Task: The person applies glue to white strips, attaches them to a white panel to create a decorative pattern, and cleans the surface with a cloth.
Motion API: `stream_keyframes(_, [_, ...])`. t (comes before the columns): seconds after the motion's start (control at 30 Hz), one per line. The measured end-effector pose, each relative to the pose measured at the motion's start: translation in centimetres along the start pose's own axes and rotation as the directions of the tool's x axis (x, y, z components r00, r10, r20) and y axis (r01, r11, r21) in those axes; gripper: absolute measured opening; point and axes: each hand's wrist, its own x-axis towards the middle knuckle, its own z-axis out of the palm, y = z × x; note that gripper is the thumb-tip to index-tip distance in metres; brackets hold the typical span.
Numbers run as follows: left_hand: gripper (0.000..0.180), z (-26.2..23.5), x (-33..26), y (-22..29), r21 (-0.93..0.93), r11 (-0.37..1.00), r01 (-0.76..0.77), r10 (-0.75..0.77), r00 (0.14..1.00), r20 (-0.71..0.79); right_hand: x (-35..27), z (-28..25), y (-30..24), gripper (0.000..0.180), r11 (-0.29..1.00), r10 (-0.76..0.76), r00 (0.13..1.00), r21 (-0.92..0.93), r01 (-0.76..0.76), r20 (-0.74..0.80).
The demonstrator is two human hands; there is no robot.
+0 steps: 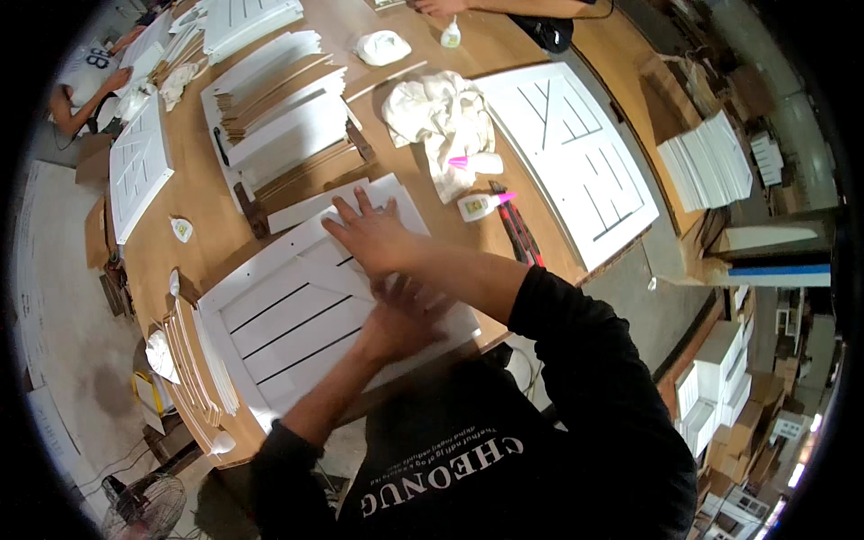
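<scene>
A white panel with dark grooves [270, 346] lies on the table right in front of me. My right hand [373, 238] reaches across it, fingers spread over the panel's far right part. Just below, my left hand [405, 319] is over the panel near my right wrist; its fingers look spread, though partly covered by the right forearm. Neither hand grips anything that I can see. A plain white strip [310, 202] lies by the panel's far edge. To the right are a glue bottle with a pink tip [477, 207] and a red and black hand tool [519, 229].
Behind the panel stands a stack of white strips [301, 135]. A crumpled cloth [432, 112] lies right of it. Another grooved white panel [576, 162] rests at the right, and thin white strips [193, 360] stand at the left edge. Other people's hands [441, 7] work at the far side.
</scene>
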Motion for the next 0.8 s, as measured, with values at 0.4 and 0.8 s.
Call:
stream_keyframes(0.4, [0.057,-1.3,4.4,-1.8,-0.125,0.990,0.072,-0.021,0.929,0.371,1.0,1.6,0.9,0.067,0.998,0.024,0.999,0.053,-0.022,-0.037])
stream_keyframes(0.8, [0.051,-0.1,3.5,-2.5,-0.197,0.979,0.053,0.016,0.941,0.337,1.3,1.6,0.7,0.078,0.989,0.044,0.999,0.145,-0.040,-0.024])
